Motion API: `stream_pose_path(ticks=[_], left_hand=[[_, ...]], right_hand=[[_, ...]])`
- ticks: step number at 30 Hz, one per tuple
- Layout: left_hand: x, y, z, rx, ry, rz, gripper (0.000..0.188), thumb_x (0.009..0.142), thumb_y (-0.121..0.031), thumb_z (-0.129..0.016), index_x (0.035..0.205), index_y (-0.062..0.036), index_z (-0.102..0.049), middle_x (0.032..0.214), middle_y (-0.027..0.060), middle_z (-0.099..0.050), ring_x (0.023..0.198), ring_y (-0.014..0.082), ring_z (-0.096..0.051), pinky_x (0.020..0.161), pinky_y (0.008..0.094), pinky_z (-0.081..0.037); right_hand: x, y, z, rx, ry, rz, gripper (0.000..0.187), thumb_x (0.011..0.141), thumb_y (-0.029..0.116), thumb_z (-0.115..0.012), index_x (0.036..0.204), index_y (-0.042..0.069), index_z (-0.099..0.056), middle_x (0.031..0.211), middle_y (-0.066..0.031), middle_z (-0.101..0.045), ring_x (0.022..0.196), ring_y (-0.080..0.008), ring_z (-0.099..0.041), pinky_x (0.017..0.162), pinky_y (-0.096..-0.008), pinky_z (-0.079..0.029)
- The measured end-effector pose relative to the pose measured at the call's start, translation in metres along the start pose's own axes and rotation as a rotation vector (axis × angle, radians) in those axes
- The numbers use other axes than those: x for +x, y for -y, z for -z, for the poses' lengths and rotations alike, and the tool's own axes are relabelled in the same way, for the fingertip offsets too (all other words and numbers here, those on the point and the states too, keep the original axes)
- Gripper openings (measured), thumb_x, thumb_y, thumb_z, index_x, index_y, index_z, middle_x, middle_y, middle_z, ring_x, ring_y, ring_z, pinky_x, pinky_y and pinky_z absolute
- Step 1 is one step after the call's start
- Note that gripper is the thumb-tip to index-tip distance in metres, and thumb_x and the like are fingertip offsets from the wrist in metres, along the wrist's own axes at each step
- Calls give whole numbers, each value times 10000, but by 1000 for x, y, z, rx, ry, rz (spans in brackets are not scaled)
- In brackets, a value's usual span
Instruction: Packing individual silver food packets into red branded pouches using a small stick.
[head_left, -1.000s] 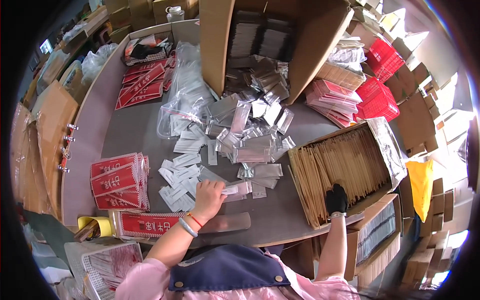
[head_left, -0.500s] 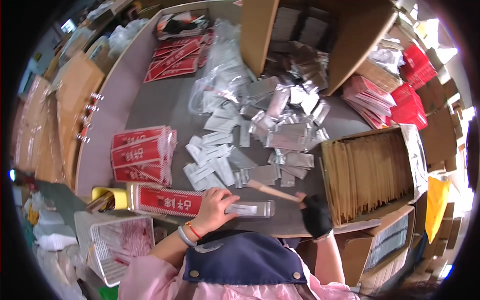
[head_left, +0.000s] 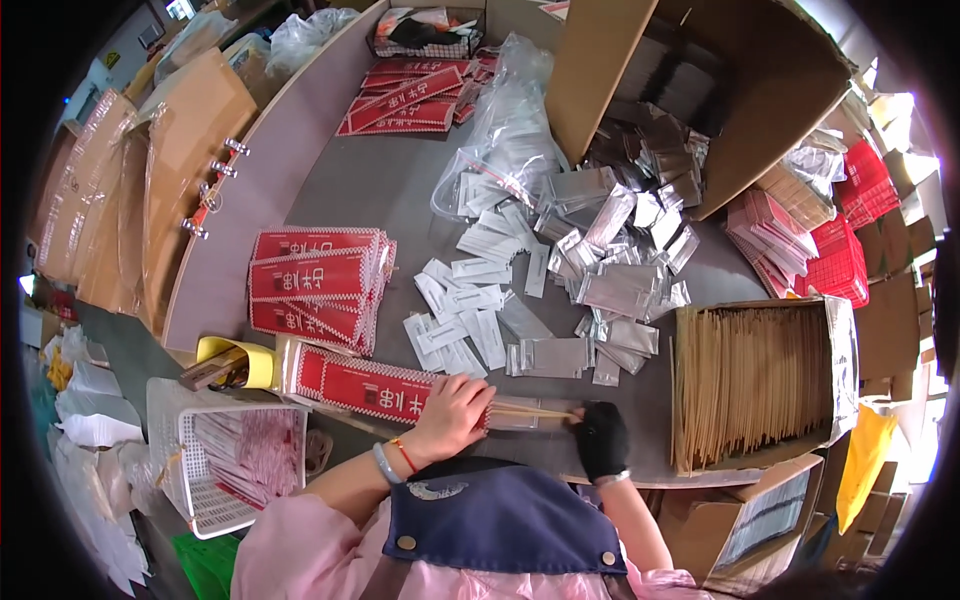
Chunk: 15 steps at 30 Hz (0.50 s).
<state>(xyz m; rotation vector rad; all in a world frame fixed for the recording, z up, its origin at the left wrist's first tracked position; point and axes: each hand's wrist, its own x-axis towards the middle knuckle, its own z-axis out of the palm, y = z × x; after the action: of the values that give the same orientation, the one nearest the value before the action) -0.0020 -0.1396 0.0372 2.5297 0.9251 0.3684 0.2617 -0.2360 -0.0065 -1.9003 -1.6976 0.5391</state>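
Observation:
My left hand (head_left: 455,415), a bracelet at the wrist, lies over the right end of a long red paper packet (head_left: 355,385) with white lettering, its fingers bent down around the edge. My right hand (head_left: 602,440), in a black glove with bare fingertips, grips the near end of a pair of wooden chopsticks (head_left: 535,411). They point left, and their far ends reach the packet's mouth beside my left fingers; how deep they go is hidden. Clear film shows under them. Small white paper sachets (head_left: 440,345) and silver sachets (head_left: 555,357) lie beyond my hands.
Stacked red packets (head_left: 310,280) lie left. A carton of many wooden chopsticks (head_left: 755,390) stands right. A yellow holder (head_left: 245,362) and a white basket (head_left: 205,510) sit at the table's left edge. An open carton (head_left: 605,80) lies at the back.
The chopsticks moved left from my right side to the packet's mouth, turning nearly level. My left hand closed over the packet's end. The view shifted, so everything appears further right.

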Motion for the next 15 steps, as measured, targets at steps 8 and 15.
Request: stream_pose_path(ticks=[8, 15], left_hand=[[16, 6, -16, 135, 39, -159, 423, 750, -263, -721, 1154, -150, -666, 1105, 82, -551, 1027, 285, -514, 877, 414, -428], [49, 24, 90, 121, 101, -259, 54, 694, -101, -634, 717, -108, -585, 910, 66, -543, 887, 279, -545, 746, 440, -455]], right_hand=[[25, 59, 0, -50, 41, 243, 631, 640, 361, -842, 1161, 105, -596, 1109, -102, -619, 1043, -322, -584, 883, -479, -433], [32, 62, 45, -177, -9, 227, 549, 600, 384, -845, 1030, 129, -616, 1030, -61, -622, 981, -313, -579, 831, -484, -404]])
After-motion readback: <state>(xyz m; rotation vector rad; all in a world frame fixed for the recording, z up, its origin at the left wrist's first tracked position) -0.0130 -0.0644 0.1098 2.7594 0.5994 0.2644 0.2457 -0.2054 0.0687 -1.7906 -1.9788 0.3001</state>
